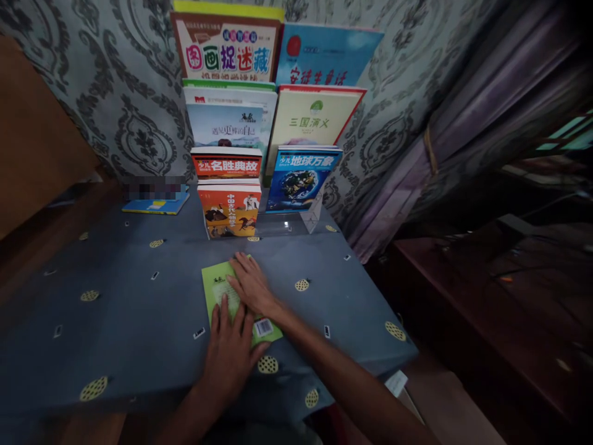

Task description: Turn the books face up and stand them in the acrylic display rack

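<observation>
A green book (217, 272) lies with its barcode side up near the front of the table. My left hand (231, 340) rests flat on its lower left part, fingers spread and pointing away from me. Across the book's upper right part lies my right hand (252, 285), its fingers stretched out toward the upper edge. Both palms face down, and neither hand grips anything. Part of the cover is hidden under them.
Behind the book stands a clear tiered rack (314, 216) filled with several upright books, including an orange one (231, 210) and a blue one (299, 182). More books (157, 204) lie at the back left. A patterned cloth covers the table (125, 309). A tied curtain (417, 161) hangs at right.
</observation>
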Demonstrator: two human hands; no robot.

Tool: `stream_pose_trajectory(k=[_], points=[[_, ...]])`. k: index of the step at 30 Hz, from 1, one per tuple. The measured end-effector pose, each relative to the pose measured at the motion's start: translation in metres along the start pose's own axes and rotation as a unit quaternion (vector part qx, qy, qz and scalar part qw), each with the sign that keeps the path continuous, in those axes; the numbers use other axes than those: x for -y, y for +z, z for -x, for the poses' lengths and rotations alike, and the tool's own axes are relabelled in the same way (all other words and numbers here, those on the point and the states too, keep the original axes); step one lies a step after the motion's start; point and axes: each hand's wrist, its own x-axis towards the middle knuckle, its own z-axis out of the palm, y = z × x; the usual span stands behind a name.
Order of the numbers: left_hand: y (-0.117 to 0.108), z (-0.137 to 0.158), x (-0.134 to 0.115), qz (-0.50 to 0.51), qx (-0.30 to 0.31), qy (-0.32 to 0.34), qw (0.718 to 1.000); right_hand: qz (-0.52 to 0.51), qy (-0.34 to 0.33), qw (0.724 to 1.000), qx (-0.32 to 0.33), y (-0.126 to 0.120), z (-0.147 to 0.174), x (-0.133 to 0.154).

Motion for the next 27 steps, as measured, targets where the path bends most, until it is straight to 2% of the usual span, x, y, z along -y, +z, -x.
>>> stream_pose_trajectory(k=[7,14,21,27], points=[[-0.002,0.0,0.022,0.03,0.032,0.048,0.998,0.008,0.016,1.0,-0.003,-0.008,0.076,0.004],[0.008,-0.02,0.072,0.037,0.084,0.102,0.991,0.065,0.025,0.998,0.011,-0.009,0.103,0.013],[0.025,-0.072,0.126,0.031,0.073,0.012,0.997,0.059,0.008,0.998,0.009,-0.009,0.122,0.016],[0.031,-0.082,0.132,0.074,0.031,0.004,0.997,0.049,-0.017,0.997,0.054,-0.004,0.141,0.018]])
